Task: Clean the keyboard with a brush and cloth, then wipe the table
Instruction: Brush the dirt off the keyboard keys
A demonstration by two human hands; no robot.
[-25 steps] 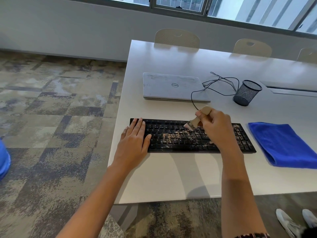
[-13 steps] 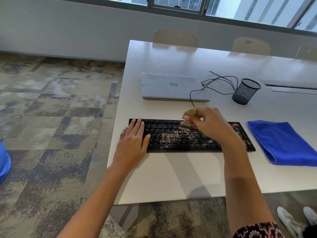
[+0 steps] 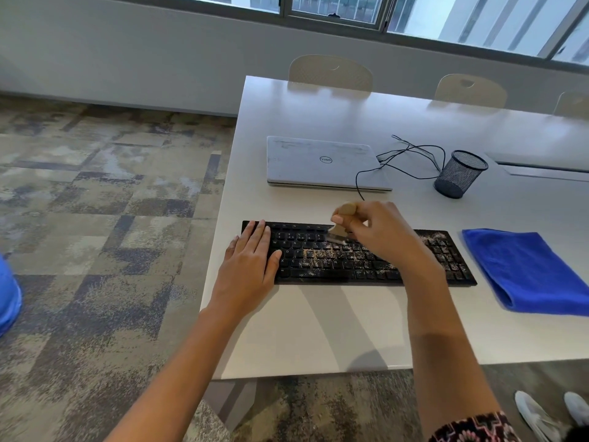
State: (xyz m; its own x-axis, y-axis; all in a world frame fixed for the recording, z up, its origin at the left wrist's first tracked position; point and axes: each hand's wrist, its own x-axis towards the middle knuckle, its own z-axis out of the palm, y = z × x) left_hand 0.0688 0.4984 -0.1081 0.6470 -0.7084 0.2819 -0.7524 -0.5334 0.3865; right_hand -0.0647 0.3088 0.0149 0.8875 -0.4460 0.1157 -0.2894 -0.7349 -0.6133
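Both at keyboard (image 3: 350,267): left hand (image 3: 251,260) flat, right hand (image 3: 379,231) gripping brush (image 3: 338,232).

You are working in soft, even daylight from the windows (image 3: 478,23) on the far wall, whose glass is washed out pale. The far end of the desk (image 3: 318,339) has a mild sheen. Faint, soft-edged shadows of your arms fall toward you below the keyboard (image 3: 350,272). The brush (image 3: 338,232) is smeared by motion blur. The wide lens bows the desk edges, and the carpet (image 3: 95,218) softens at the corners.
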